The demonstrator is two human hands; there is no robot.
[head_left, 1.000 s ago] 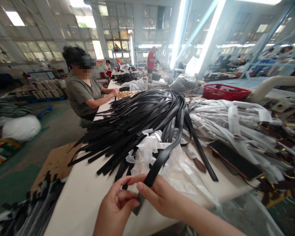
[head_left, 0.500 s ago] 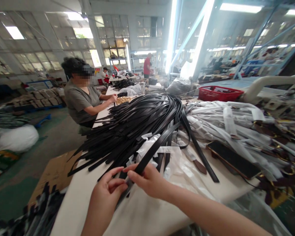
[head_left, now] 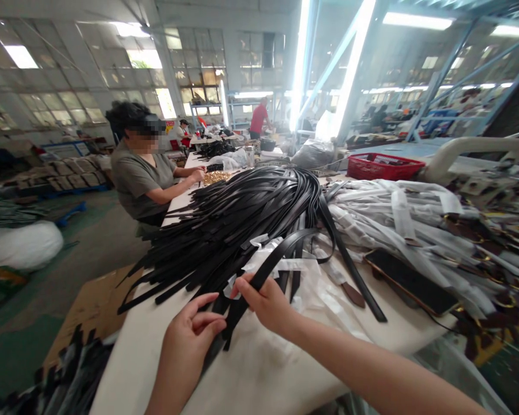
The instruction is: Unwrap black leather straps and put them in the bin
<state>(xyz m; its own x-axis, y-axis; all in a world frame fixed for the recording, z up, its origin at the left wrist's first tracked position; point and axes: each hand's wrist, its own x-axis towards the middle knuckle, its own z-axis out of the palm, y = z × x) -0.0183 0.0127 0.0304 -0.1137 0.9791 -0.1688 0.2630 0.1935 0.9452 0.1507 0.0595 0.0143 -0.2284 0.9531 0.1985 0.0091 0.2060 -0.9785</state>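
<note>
My right hand (head_left: 266, 300) pinches a long black strap (head_left: 281, 248), flat and leather-like, which arches up and back toward a big heap of similar black straps (head_left: 251, 207). Below that grip, dark strap lengths run down toward my left hand (head_left: 188, 340). My left hand is curled, thumb and fingers closed around a dark strip that passes behind them; the index finger points toward the right hand. Crumpled white wrapping (head_left: 263, 256) lies just behind my right hand. One more black strap (head_left: 357, 276) stretches across the table to the right.
A phone (head_left: 410, 282) rests on the right of the pale table (head_left: 130, 357), beside straps in white wrapping (head_left: 372, 207). A red basket (head_left: 383, 167) stands behind. Across the table sits a co-worker (head_left: 140, 173). More black straps (head_left: 69, 369) lie at lower left.
My right hand has moved slightly up and away from my left hand along the strap. A strap end now shows between the hands. My left hand has barely moved.
</note>
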